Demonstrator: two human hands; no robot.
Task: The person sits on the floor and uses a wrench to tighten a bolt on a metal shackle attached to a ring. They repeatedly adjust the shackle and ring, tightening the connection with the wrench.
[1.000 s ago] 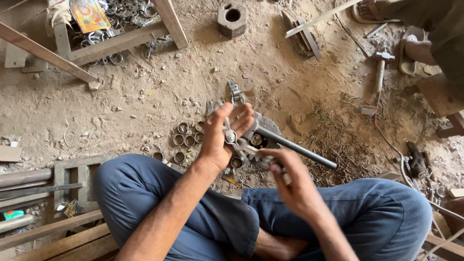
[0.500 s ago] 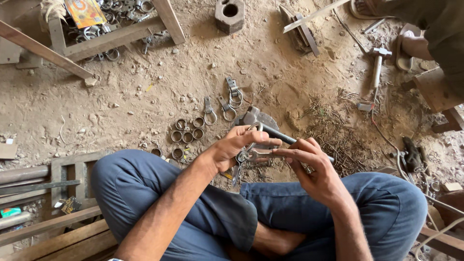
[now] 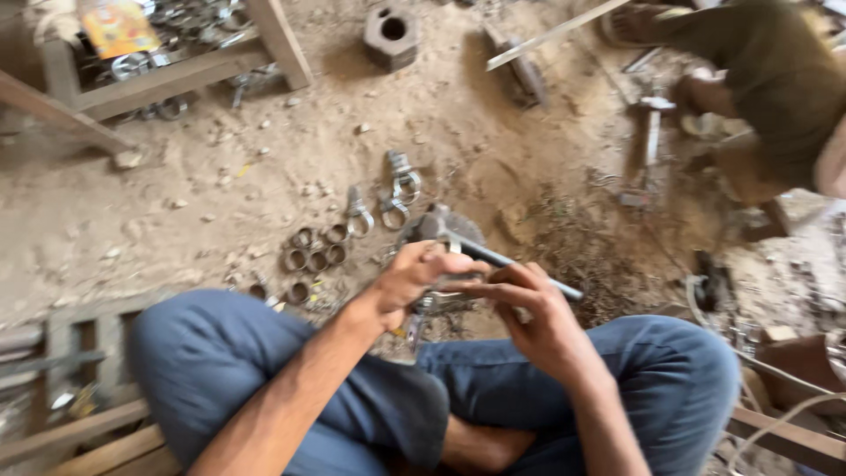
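left hand (image 3: 412, 275): clamped on small metal clamp (image 3: 441, 301) | right hand (image 3: 529, 308): pinching it from right | metal rings (image 3: 310, 249): dirt floor (image 3: 220, 203), far left

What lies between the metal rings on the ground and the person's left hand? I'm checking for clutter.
In the head view, only bare dirt floor separates the metal rings from the left hand.

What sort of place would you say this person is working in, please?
Probably a small, informal metal workshop with a dirt floor. Metal rings lie in a cluster on the ground, a heavy metal block sits beyond them, and both the left hand and right hand work a small metal part.
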